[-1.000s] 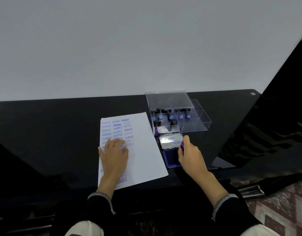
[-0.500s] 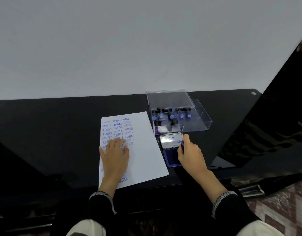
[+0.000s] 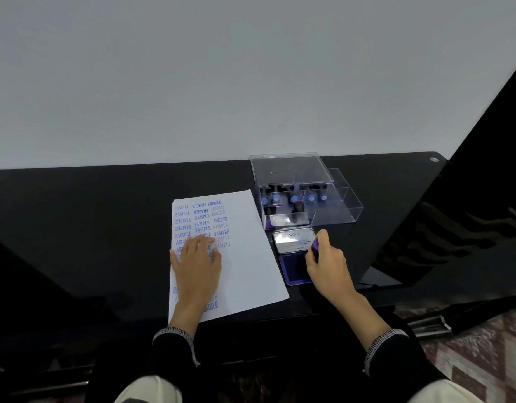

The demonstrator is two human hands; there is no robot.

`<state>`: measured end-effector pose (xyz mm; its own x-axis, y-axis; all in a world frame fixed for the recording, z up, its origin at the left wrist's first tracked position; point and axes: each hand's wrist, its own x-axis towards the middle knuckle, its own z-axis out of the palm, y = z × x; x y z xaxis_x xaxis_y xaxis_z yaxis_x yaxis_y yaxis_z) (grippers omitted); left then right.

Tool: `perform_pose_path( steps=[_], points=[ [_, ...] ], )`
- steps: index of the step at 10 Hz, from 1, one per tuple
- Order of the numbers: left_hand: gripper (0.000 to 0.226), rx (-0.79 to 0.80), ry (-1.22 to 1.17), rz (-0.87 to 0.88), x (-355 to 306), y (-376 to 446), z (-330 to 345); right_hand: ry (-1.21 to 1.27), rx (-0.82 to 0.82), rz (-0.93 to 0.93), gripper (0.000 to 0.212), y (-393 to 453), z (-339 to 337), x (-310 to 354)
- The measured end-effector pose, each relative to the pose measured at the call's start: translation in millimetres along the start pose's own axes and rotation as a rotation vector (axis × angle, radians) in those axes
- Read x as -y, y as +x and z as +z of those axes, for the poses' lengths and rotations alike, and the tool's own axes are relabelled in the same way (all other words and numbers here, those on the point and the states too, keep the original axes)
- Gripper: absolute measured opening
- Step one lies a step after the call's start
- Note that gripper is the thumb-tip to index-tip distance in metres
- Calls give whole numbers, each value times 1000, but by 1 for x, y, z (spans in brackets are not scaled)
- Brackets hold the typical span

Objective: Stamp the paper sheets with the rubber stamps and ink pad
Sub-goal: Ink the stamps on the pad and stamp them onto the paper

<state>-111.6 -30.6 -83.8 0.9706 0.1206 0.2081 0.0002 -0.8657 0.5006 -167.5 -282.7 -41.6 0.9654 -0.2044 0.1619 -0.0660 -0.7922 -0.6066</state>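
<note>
Inking step, by the look of it. Right hand (image 3: 328, 261) is closed around a purple stamp (image 3: 315, 246), only its top shows, the die is hidden, so contact with the pad (image 3: 294, 270) can't be confirmed. Hand sits at the pad's 3 o'clock edge, overlapping the blue ink bed. Lid (image 3: 294, 240) is flipped open to 12 o'clock, silver inside facing up, likely so it stays clear of the stamping arm.

Left hand (image 3: 197, 261) lies flat, fingers spread, holding nothing, palm down on the sheet (image 3: 248, 266). Probably pinning the paper so it doesn't slide on the glossy top. Sheet lies just beside the pad at the pad's 9 o'clock, so the ink-to-paper travel is short. Its upper left is already full of blue prints: SAMPLE, FRAGILE, AMENDED. Right half is blank, so there's room left.

Clear box (image 3: 306, 199) at the pad's 12 o'clock holds the other stamps (image 3: 293, 199) upright, lid open, easy reach for a swap.

Surface is a black glossy table (image 3: 76, 228), reflective. Plain pale wall (image 3: 222, 77) behind, patterned floor (image 3: 483, 359) at 4 o'clock.
</note>
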Motion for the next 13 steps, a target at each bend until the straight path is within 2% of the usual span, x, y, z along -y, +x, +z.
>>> perform_pose_path(
  steps=[2, 4, 8, 9, 11, 13],
  points=[
    [28, -9, -2, 3, 0, -1, 0, -45, 30, -3, 21, 5, -3, 4],
    [28, -12, -6, 3, -1, -1, 0, -117, 165, 34, 17, 21, -12, 10],
    [26, -16, -20, 2, 0, 0, 1, -85, 86, 5, 14, 4, -11, 12],
    [26, -18, -11, 4, 0, 0, 0, -70, 103, 28, 20, 7, -14, 17],
    [25, -24, -4, 9, 0, 0, 0, -88, 147, 63, 17, 15, -17, 21],
    [25, -22, -2, 8, -1, 0, -1, -64, 111, 40, 16, 6, -16, 16]
  ],
)
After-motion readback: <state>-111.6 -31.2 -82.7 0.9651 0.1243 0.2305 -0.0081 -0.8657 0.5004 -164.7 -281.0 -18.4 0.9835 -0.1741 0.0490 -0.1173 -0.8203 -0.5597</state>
